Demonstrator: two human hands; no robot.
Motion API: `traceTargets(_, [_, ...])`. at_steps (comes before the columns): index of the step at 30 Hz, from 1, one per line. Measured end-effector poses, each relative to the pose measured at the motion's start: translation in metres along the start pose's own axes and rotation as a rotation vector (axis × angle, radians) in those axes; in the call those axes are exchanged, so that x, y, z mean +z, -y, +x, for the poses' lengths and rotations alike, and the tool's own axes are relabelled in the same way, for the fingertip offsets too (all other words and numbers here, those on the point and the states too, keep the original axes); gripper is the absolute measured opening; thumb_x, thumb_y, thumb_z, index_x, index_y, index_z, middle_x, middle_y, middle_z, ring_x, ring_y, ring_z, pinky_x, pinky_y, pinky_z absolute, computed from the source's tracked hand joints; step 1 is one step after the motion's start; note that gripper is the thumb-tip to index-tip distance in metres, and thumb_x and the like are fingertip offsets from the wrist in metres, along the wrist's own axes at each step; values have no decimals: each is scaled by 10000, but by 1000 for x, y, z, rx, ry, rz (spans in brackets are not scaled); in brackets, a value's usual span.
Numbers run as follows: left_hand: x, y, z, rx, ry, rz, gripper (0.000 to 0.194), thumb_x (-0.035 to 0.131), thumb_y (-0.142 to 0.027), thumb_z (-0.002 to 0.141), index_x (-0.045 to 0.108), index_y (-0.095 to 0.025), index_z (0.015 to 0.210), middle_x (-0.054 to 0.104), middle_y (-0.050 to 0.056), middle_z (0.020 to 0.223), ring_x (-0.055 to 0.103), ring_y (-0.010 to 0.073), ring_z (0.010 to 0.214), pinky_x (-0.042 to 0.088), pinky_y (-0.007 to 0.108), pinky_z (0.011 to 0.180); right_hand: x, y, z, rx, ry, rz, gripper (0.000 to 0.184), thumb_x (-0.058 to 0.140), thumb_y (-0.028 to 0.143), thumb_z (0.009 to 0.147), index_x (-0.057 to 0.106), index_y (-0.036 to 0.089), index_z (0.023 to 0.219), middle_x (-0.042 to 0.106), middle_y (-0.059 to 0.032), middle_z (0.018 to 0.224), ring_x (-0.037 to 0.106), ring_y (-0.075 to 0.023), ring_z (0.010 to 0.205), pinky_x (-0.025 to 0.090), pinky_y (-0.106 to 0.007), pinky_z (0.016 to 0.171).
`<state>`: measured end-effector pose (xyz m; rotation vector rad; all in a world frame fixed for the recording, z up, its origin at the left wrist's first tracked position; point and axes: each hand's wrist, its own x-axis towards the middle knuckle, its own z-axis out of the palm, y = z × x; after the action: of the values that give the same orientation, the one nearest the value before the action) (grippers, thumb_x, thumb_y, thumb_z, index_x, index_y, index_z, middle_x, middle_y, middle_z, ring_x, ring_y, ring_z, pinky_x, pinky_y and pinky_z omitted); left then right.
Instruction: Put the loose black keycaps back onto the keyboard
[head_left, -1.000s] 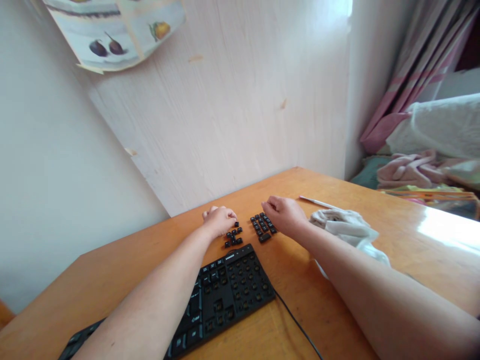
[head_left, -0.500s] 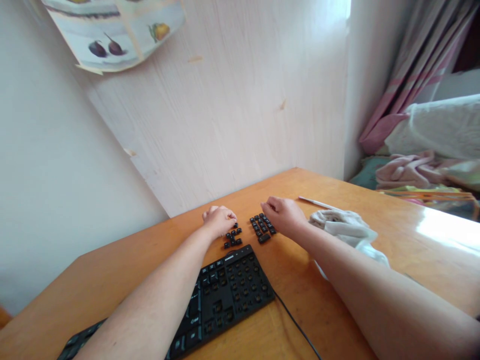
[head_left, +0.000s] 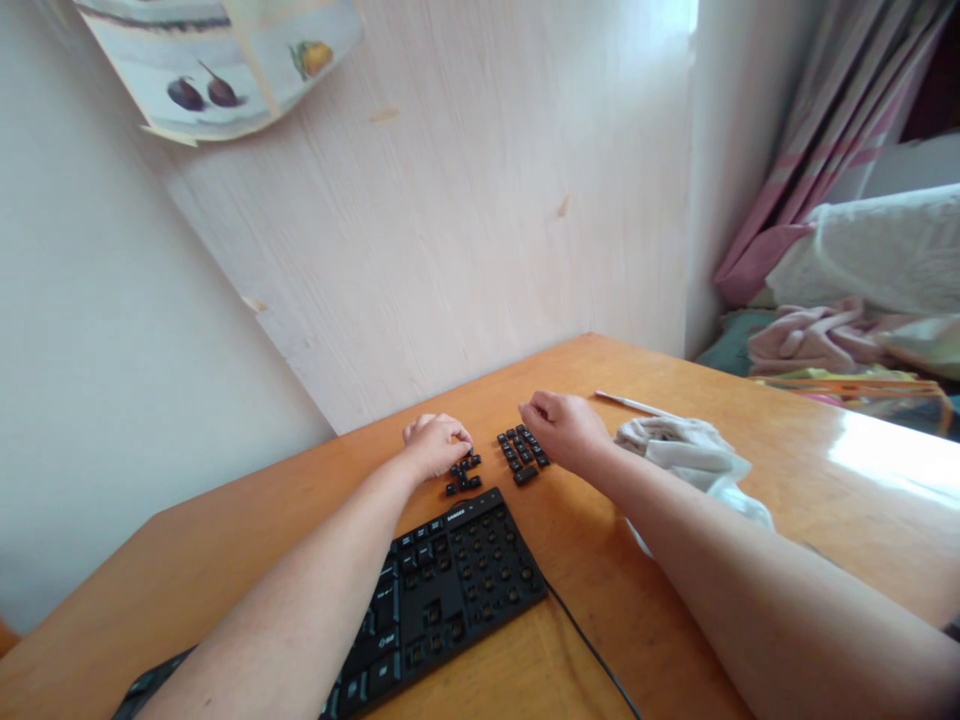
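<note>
A black keyboard lies on the orange wooden table, with many keycaps gone from its right end. Two groups of loose black keycaps sit beyond it: a scattered cluster and a neat block. My left hand rests curled over the scattered cluster, fingertips pinched on a keycap. My right hand lies just right of the neat block with fingers curled down at its far edge; what they hold, if anything, is hidden.
A crumpled white cloth lies right of my right hand, with a thin white stick behind it. The keyboard cable runs toward the table's front edge. Pale walls close the left and back. Bedding and curtains lie at the far right.
Both hands stay almost still over the keycaps. The view has shifted slightly.
</note>
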<state>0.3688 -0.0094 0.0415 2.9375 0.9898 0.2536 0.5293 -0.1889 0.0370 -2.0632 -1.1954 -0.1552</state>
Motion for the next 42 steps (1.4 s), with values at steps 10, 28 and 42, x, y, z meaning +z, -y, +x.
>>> traceTargets(10, [0,1,2,21,-34,-17,164,619,-413,755,752,-345,822,706,-48,1117,527,252,1160,372,425,1005,-3,3,-1,-2,-4,3,371,417,439,906,556,208,652,598,-20,620,462,-135,593,240,-266,557])
traceTargets(28, [-3,3,-1,21,13,-30,203,674,-454,720,745,-347,877,688,-33,1168,522,269,1195,350,452,1049,-7,5,-2,2,14,3,358,428,415,907,580,206,659,617,-21,636,463,-134,587,240,-268,553])
traceTargets(42, [-1,3,-8,68,-20,3,301,702,-502,706,714,-337,956,667,-2,1189,475,292,1217,332,465,1029,-6,5,-2,2,20,-10,378,426,431,918,633,204,697,644,-33,661,483,-142,602,254,-267,569])
